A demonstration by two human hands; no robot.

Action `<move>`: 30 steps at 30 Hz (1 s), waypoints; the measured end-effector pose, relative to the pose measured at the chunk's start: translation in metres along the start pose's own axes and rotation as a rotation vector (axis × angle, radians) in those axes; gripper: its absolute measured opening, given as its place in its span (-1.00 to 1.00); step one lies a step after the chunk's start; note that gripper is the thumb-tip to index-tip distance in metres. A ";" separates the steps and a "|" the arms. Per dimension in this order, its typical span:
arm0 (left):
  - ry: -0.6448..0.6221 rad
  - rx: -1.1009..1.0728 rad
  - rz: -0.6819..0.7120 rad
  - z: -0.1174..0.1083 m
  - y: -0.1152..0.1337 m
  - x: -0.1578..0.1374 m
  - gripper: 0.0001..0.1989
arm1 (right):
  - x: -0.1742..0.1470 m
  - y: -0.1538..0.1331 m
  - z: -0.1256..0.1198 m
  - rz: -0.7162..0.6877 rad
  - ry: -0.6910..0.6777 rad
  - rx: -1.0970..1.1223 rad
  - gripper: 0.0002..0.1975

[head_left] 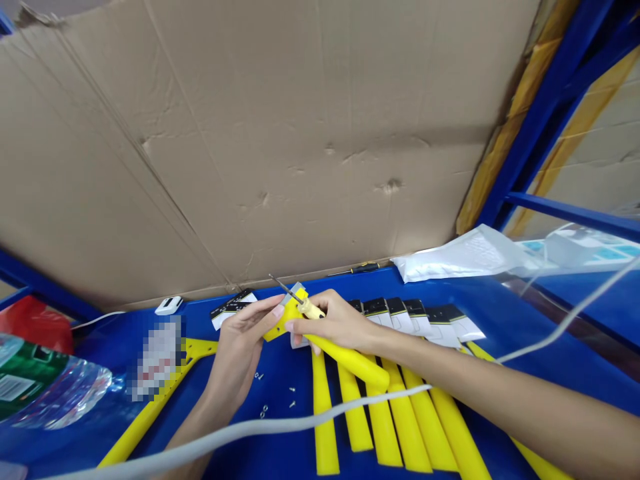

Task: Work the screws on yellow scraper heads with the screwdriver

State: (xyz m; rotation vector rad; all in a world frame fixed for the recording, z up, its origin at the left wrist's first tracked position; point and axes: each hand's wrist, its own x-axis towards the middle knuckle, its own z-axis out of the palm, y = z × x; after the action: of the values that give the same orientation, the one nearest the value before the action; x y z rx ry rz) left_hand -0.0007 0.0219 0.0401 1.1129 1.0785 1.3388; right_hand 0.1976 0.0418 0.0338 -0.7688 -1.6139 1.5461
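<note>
My left hand is closed on the flat head of a yellow scraper-like tool, with thumb and fingers pinching it near a grey strip on its edge. The head has small holes, and its thick handle slants down to the right. Over it, my right hand grips a screwdriver with a pale yellow handle; its shaft points up and left, away from the holes. My right fingers also rest around the top of the tool's handle. Below lie a few small screws and nuts on the blue tabletop.
Several yellow tools with black-and-white covers lie in a row. Another yellow tool is at left beside a plastic bottle. A white cable crosses in front. Behind stand cardboard, a second screwdriver and a white bag.
</note>
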 end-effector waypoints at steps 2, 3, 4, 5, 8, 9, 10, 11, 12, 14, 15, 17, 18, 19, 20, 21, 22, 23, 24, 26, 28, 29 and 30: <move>-0.017 -0.011 0.014 0.000 0.002 -0.002 -0.62 | -0.001 -0.004 0.000 0.002 0.002 0.026 -0.63; -0.023 -0.016 0.024 0.000 0.003 -0.002 -0.62 | -0.001 -0.005 0.000 0.008 0.006 0.045 -0.62; -0.027 -0.021 0.038 0.000 0.004 -0.003 -0.61 | -0.001 -0.007 0.001 0.013 0.010 0.065 -0.61; -0.029 -0.024 0.054 0.000 0.005 -0.003 -0.61 | -0.001 -0.008 0.001 0.017 0.015 0.085 -0.59; -0.038 -0.006 0.095 -0.001 0.008 -0.003 -0.62 | 0.000 -0.009 0.001 0.001 0.022 0.120 -0.57; -0.038 0.008 0.107 -0.001 0.008 -0.003 -0.63 | 0.000 -0.009 0.001 -0.006 0.020 0.127 -0.57; -0.034 0.026 0.120 -0.002 0.009 -0.003 -0.64 | 0.000 -0.009 0.001 -0.011 0.018 0.136 -0.57; -0.024 0.047 0.135 -0.003 0.009 -0.003 -0.65 | 0.000 -0.009 0.002 -0.014 0.016 0.146 -0.57; -0.011 0.070 0.153 -0.004 0.009 -0.002 -0.66 | -0.001 -0.010 0.002 -0.014 0.013 0.153 -0.56; 0.016 0.116 0.184 -0.005 0.008 -0.002 -0.67 | -0.001 -0.010 0.002 -0.012 0.009 0.156 -0.56; 0.025 0.132 0.195 -0.006 0.008 -0.002 -0.68 | -0.001 -0.010 0.002 -0.012 0.004 0.154 -0.56; 0.035 0.130 0.203 -0.006 0.008 -0.003 -0.68 | -0.001 -0.009 0.001 -0.013 -0.005 0.154 -0.57; 0.035 0.113 0.199 -0.006 0.008 -0.003 -0.67 | -0.001 -0.009 0.001 -0.015 -0.008 0.156 -0.58; 0.032 0.093 0.194 -0.005 0.008 -0.003 -0.67 | -0.001 -0.008 0.000 -0.016 -0.009 0.157 -0.58; 0.024 0.075 0.189 -0.005 0.009 -0.004 -0.67 | -0.001 -0.006 0.000 -0.015 -0.006 0.155 -0.59; 0.012 0.063 0.185 -0.004 0.010 -0.004 -0.67 | -0.001 -0.005 -0.001 -0.014 -0.002 0.151 -0.59; -0.001 0.057 0.184 -0.003 0.011 -0.005 -0.67 | -0.001 -0.003 -0.001 -0.014 0.002 0.148 -0.59; -0.014 0.056 0.188 -0.003 0.011 -0.005 -0.67 | 0.000 -0.002 -0.002 -0.018 0.003 0.147 -0.59; -0.022 0.057 0.196 -0.003 0.012 -0.006 -0.66 | 0.000 -0.002 -0.002 -0.022 0.004 0.148 -0.59; -0.025 0.056 0.208 -0.003 0.013 -0.007 -0.63 | 0.000 -0.003 -0.002 -0.035 0.005 0.153 -0.58; -0.013 0.052 0.218 -0.003 0.014 -0.008 -0.58 | -0.001 -0.006 -0.001 -0.046 0.011 0.159 -0.58; -0.009 0.057 0.224 -0.003 0.014 -0.008 -0.57 | -0.001 -0.008 0.000 -0.052 0.017 0.161 -0.58; -0.007 0.065 0.232 -0.002 0.014 -0.008 -0.58 | -0.002 -0.010 0.000 -0.061 0.025 0.161 -0.59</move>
State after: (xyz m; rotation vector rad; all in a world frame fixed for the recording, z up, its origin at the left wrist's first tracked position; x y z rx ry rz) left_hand -0.0050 0.0131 0.0529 1.3220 1.0165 1.4875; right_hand 0.1992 0.0395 0.0436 -0.6439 -1.4608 1.5944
